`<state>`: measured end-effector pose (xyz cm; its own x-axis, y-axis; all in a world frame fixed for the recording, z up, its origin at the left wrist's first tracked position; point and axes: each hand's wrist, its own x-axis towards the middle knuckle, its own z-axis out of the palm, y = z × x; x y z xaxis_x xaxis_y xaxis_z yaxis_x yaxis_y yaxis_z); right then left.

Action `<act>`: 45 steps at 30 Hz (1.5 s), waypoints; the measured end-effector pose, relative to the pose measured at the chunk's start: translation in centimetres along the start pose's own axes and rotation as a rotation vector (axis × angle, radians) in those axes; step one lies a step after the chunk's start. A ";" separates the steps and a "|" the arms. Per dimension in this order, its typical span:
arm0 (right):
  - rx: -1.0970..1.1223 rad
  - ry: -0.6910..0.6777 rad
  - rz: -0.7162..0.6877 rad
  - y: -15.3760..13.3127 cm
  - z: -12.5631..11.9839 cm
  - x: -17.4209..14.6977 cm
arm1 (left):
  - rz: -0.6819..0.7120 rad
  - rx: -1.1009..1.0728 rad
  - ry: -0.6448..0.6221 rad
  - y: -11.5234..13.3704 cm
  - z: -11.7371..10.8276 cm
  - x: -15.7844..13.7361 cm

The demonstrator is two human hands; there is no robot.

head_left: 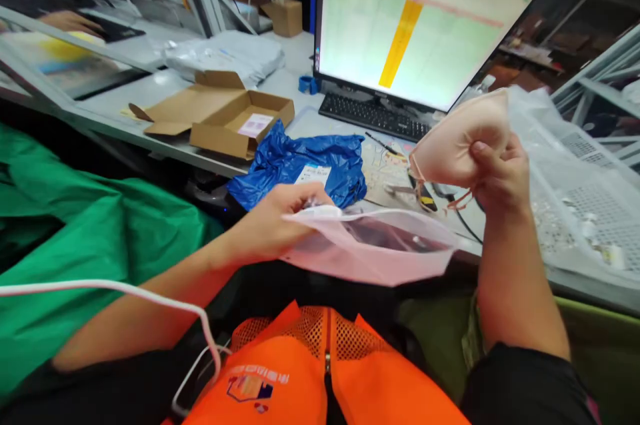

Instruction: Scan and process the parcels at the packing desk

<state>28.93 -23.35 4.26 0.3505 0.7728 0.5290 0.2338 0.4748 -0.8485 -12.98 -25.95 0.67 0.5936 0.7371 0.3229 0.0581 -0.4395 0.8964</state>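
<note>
My left hand (280, 218) is closed on one end of a frosted plastic zip bag (370, 258), whose mouth gapes toward me. A white slider or tab shows by its fingers. Up on the right, my right hand (500, 165) pinches a pale pink padded fabric piece (457, 135), with thin pink cords dangling from its lower edge. This piece is held apart from the bag, above the table. Just beyond my left hand lies a crumpled blue plastic mailer (325, 152) with a white label.
An open cardboard box (240, 122) sits left of a keyboard (375, 115) and large monitor (415, 25). White plastic baskets (585, 165) stand at right. Green cloth (100, 232) hangs at left; a white cable (125, 288) crosses my left arm. Another person's hand (73, 22) shows far left.
</note>
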 end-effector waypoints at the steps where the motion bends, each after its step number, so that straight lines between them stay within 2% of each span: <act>1: 0.019 0.003 -0.040 -1.7 0.0 0.6 | 0.039 0.017 0.071 1.2 -1.1 0.8; 3: 0.080 -0.003 -0.167 -5.4 0.5 1.9 | 0.135 0.072 0.197 2.8 -2.7 3.0; 5: 0.144 -0.038 -0.341 -9.2 1.2 2.9 | 0.206 0.179 0.301 3.3 -3.7 5.6; 8: 0.161 -0.095 -0.553 -13.4 2.7 4.0 | 0.227 0.295 0.306 2.1 -4.4 9.6; 10: 0.128 -0.103 -0.614 -14.3 3.8 4.6 | 0.230 0.307 0.273 0.5 -4.4 12.0; 14: 0.028 -0.168 -0.580 -12.2 6.1 5.9 | 0.189 0.213 0.201 -2.3 -4.3 14.6; 18: -0.060 -0.296 -0.437 -8.7 7.3 6.4 | 0.127 0.141 0.119 -3.3 -4.2 14.9; 21: -0.111 -0.350 -0.373 -6.9 7.7 6.3 | 0.111 0.163 0.073 -4.0 -4.1 14.8; 25: -0.111 -0.329 -0.366 -5.6 9.0 6.3 | 0.140 0.186 0.040 -4.8 -3.6 14.8; 29: -0.083 -0.267 -0.359 -4.5 10.5 6.3 | 0.136 0.212 0.021 -4.3 -2.9 14.7; 32: -0.049 -0.287 -0.338 -3.8 10.3 6.2 | 0.214 0.295 0.091 -3.7 -3.0 14.5; 35: -0.062 -0.413 -0.246 -3.7 8.9 6.2 | 0.290 0.315 0.114 -4.0 -3.6 14.2; 39: -0.198 -0.575 -0.158 -4.2 7.2 6.4 | 0.343 0.339 0.103 -4.9 -4.1 13.9; 42: -0.232 -0.535 -0.197 -4.5 7.6 6.6 | 0.387 0.398 0.030 -4.9 -3.8 13.8; 45: -0.126 -0.415 -0.238 -4.3 9.1 6.4 | 0.436 0.432 0.004 -4.8 -3.4 13.9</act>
<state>21.87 -16.60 11.18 -0.1111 0.7639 0.6357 0.3804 0.6236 -0.6830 -7.70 -11.86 1.93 0.6330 0.4439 0.6342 0.1314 -0.8690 0.4771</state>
